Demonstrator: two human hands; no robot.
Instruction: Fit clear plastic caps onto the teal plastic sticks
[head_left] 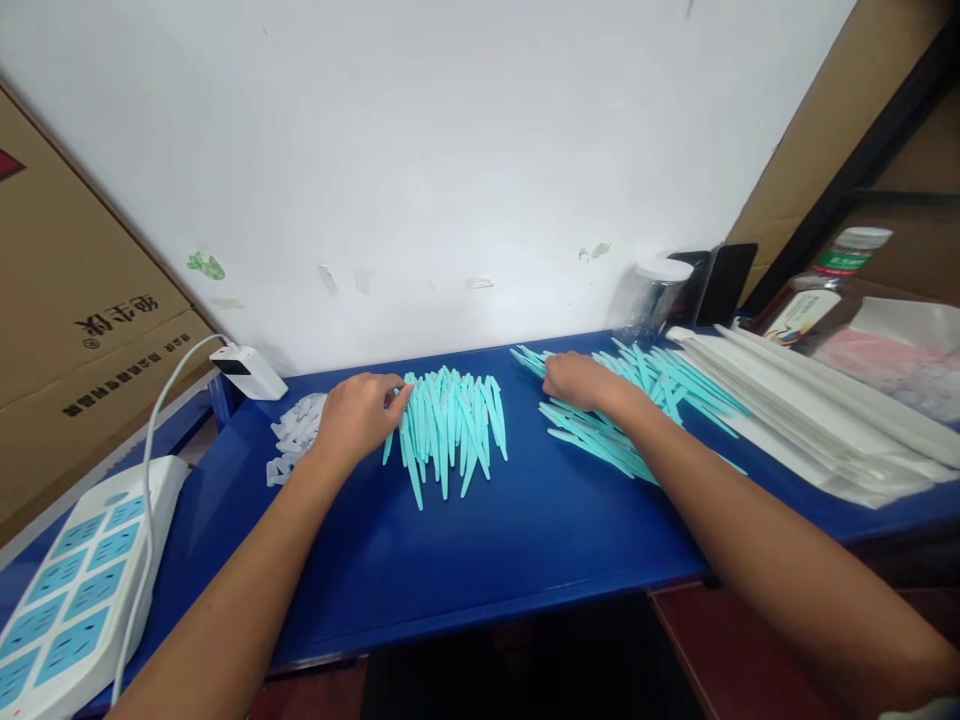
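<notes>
Slim turquoise plastic sticks with tapered ends lie in two piles. At the left edge of the middle pile (pixel 448 420), my left hand (pixel 364 415) is closed, thumb and forefinger pinched on the end of a stick. My right hand (pixel 581 382) reaches into the looser right pile (pixel 600 440). Its fingers curl down around sticks, some of which stick out to the left of it; the fingertips are hidden. Small translucent whitish plastic pieces (pixel 298 430) are heaped just left of my left hand, partly behind the wrist.
On the blue table (pixel 450 570), a power strip (pixel 82 570) and a white plugged device (pixel 249 370) stand at left. White flat packets (pixel 810 430), a lidded clear jar (pixel 660 295), a dark phone-like slab (pixel 727 280) and a bottle (pixel 825 275) are at right. A wall rises behind.
</notes>
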